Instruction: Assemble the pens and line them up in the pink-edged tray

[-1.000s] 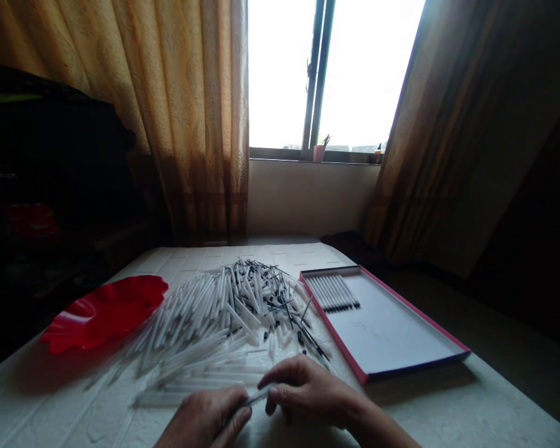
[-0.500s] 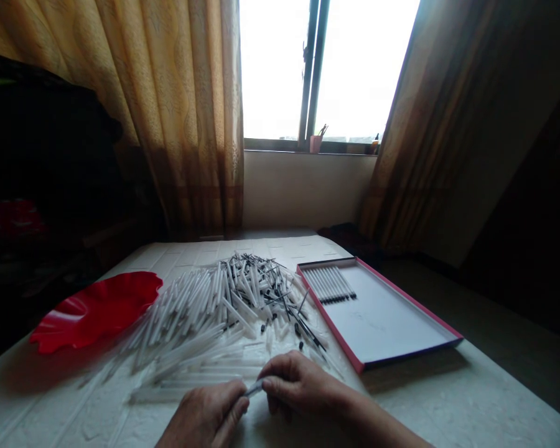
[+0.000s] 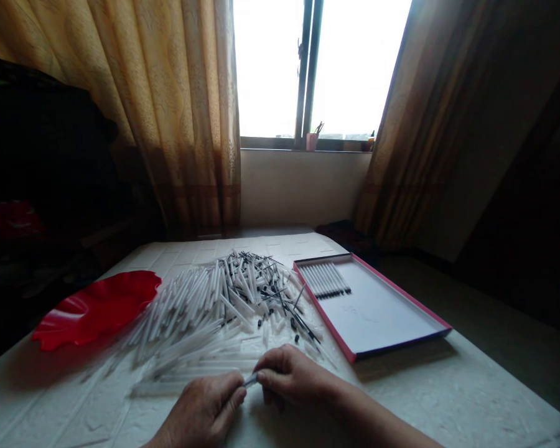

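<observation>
My left hand (image 3: 204, 410) and my right hand (image 3: 293, 376) meet low in the middle of the view, both pinched on one pale pen (image 3: 251, 379) held between them. Just beyond the hands lies a big heap of white pen barrels (image 3: 205, 311) with thin black refills (image 3: 280, 298) scattered through its right side. To the right lies a flat red-rimmed tray (image 3: 392, 323) holding a short row of finished pens (image 3: 327, 280) at its far end.
A red wavy-edged dish (image 3: 93, 306) sits at the left on the white table (image 3: 448, 398). Curtains, a bright window and a sill with a small cup lie beyond. Dark furniture stands at far left.
My hands have drawn closer together on the pen, so less of it shows between them. The camera has tilted slightly, shifting the scene left and up.
</observation>
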`<state>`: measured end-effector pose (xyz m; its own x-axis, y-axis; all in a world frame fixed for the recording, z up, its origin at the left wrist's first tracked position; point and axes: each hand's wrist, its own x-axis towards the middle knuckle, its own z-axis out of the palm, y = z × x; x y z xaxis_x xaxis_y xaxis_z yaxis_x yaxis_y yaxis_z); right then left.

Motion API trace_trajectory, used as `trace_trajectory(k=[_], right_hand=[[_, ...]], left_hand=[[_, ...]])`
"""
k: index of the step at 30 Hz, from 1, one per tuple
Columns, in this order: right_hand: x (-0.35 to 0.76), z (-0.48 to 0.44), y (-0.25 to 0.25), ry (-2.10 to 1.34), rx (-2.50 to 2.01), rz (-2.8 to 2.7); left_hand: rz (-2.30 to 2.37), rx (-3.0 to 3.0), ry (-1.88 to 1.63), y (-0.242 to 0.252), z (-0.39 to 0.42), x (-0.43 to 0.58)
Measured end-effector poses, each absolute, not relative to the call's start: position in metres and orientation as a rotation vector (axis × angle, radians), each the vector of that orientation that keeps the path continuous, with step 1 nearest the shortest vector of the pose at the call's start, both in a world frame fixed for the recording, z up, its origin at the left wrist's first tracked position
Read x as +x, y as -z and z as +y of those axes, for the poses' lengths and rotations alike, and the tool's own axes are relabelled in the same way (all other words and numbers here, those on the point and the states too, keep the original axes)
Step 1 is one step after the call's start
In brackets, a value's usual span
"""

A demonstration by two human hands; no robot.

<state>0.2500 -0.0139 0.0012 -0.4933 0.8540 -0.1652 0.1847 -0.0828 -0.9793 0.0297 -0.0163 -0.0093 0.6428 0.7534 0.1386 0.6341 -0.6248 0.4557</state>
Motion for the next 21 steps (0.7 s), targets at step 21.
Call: trace_trajectory(k=[21], right_hand=[[0.250,-0.009,-0.010,-1.344,-1.231,-1.790]], left_hand=[[1.027,2.486,-0.646,0.010,-0.005,0.027]])
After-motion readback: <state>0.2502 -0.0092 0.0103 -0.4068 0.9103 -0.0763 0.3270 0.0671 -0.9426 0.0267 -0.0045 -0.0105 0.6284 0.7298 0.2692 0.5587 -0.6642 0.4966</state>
